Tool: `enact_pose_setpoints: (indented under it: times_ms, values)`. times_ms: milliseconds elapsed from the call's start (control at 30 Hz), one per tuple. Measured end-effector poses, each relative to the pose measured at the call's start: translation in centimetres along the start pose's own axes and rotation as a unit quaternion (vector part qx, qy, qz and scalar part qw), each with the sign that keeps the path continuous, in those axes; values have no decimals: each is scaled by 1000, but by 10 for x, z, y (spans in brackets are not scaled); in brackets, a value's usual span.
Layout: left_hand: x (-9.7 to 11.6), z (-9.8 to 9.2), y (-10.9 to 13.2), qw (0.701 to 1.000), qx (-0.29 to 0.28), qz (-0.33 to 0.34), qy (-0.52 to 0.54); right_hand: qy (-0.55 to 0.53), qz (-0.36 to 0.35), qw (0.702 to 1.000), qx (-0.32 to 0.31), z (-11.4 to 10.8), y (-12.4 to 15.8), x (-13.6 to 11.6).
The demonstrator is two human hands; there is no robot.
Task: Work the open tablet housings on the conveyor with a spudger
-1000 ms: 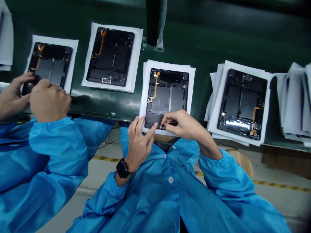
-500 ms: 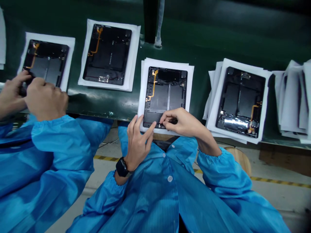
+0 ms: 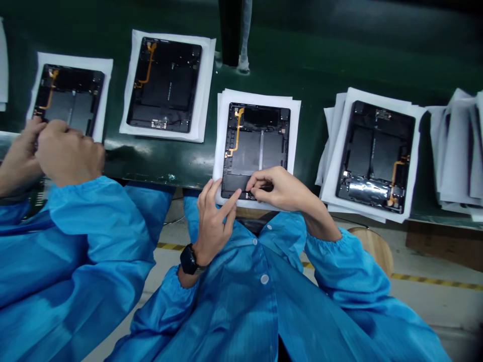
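In front of me a black tablet housing (image 3: 249, 151) lies with its inside up on white foam sheets (image 3: 295, 130). An orange flex cable (image 3: 237, 136) runs down its left side. My left hand (image 3: 216, 215) rests at the lower left corner, fingers stretched, the index fingertip near the small circuit board (image 3: 249, 195) at the bottom edge. My right hand (image 3: 277, 188) is at that same board with thumb and index finger pinched together. What the pinch holds, if anything, is too small to make out.
A second opened tablet (image 3: 165, 83) lies up left, and another (image 3: 377, 146) with a silvery patch is on my right. More white sheets (image 3: 455, 156) are stacked at the far right. At left, a co-worker's hands (image 3: 70, 153) work over a further tablet (image 3: 71, 95).
My hands stay nearly in place at the tablet's bottom edge. The view has shifted slightly. The co-worker's hands have moved a little over their tablet.
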State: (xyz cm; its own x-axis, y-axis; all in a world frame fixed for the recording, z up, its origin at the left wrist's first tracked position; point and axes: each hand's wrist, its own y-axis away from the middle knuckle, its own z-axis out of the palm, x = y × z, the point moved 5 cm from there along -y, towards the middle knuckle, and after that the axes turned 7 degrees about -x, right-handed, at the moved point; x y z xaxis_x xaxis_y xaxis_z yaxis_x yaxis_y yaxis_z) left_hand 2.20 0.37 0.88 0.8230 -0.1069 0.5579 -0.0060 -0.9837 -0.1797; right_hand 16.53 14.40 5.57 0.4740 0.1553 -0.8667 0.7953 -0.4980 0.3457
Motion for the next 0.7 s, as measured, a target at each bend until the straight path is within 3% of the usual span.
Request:
enact_pose_setpoints:
  times_ms: [267,500,700]
  values:
    - [0,0,0,1000,2,-1,13,-34,-3,999,-11,-2,0,0]
    - [0,-1,0,1000,5,3,16,38,2,999,-3,1,-3,-2]
    - [-1,-1,0,1000,-2,-7,17,36,10,999,-2,1,-2,0]
